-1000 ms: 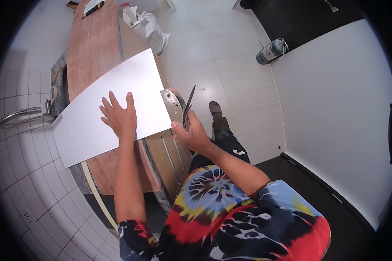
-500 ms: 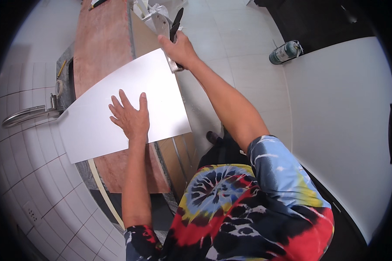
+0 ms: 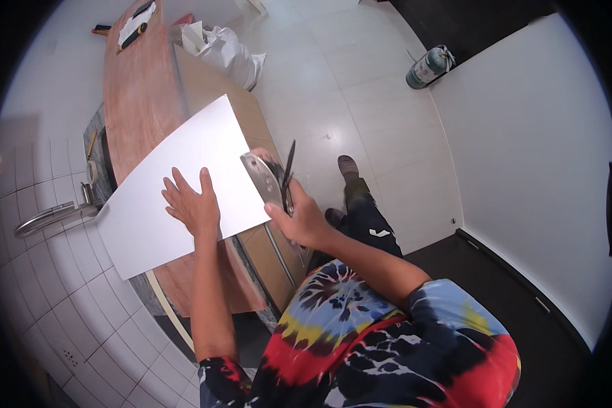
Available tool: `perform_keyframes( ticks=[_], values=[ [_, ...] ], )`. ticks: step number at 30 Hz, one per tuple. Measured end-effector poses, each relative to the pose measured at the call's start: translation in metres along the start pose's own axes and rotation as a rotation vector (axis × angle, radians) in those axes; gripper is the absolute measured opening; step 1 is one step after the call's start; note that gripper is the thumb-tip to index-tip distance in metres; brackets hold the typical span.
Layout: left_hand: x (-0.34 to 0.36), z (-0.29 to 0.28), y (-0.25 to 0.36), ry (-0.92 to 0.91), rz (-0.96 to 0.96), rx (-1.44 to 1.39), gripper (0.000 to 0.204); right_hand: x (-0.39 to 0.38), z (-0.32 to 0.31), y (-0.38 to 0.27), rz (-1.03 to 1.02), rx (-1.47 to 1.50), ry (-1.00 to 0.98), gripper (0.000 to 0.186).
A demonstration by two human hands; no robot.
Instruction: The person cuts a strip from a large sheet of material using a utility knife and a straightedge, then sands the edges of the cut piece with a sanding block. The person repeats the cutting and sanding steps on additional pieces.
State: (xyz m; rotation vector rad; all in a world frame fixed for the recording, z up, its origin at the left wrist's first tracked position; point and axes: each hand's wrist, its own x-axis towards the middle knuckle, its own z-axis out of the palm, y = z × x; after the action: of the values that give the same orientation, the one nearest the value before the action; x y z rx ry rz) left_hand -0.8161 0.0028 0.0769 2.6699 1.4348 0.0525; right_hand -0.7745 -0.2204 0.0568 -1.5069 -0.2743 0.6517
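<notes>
A large white sheet (image 3: 177,197), curved along its far left side, lies over a reddish-brown board on the counter. My left hand (image 3: 196,204) rests flat on the sheet with its fingers spread. Beside the sheet's right edge, my right hand (image 3: 304,219) is closed round a silver and black hand tool (image 3: 264,178). The tool has a curved metal side with holes and a thin black piece sticking out; its exact kind is unclear. My fingers hide part of its body.
The reddish-brown board (image 3: 146,88) bears a yellow-and-black tool (image 3: 132,35) at its far end. A metal tap (image 3: 58,216) juts out at the left, near a tape roll (image 3: 92,171). White bags (image 3: 228,58) stand beyond the counter. A green cylinder (image 3: 430,66) sits on the floor.
My right hand has drawn the tool back from the sheet's far right corner, toward my body. My left hand stays flat on the sheet. The view has shifted, showing more floor.
</notes>
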Motion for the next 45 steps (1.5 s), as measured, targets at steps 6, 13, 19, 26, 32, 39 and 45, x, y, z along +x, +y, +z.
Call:
perform_keyframes(
  ticks=[6, 13, 19, 26, 32, 39, 45],
  values=[
    [0.000, 0.005, -0.004, 0.022, 0.038, 0.030, 0.083, 0.179, 0.015, -0.014, -0.194, -0.036, 0.147, 0.057],
    [0.001, 0.008, -0.001, 0.028, 0.057, 0.049, 0.082, 0.230, 0.013, -0.030, -0.091, -0.064, 0.135, 0.060],
    [0.002, 0.008, -0.007, 0.034, 0.033, 0.038, 0.081, 0.069, 0.007, -0.015, -0.155, 0.089, 0.084, 0.062],
    [0.003, 0.007, -0.006, 0.036, 0.049, 0.038, 0.080, 0.002, -0.005, 0.000, -0.005, 0.066, -0.051, 0.073],
    [0.003, 0.008, -0.006, 0.035, 0.073, 0.043, 0.080, 0.191, 0.017, -0.011, -0.152, 0.110, 0.114, 0.063],
    [0.002, 0.009, -0.004, 0.037, 0.078, 0.046, 0.079, 0.222, 0.012, -0.030, -0.111, 0.076, 0.106, 0.065],
    [0.003, 0.009, -0.009, 0.057, 0.066, 0.049, 0.077, 0.060, 0.006, 0.008, -0.076, 0.118, 0.042, 0.070]
  ],
)
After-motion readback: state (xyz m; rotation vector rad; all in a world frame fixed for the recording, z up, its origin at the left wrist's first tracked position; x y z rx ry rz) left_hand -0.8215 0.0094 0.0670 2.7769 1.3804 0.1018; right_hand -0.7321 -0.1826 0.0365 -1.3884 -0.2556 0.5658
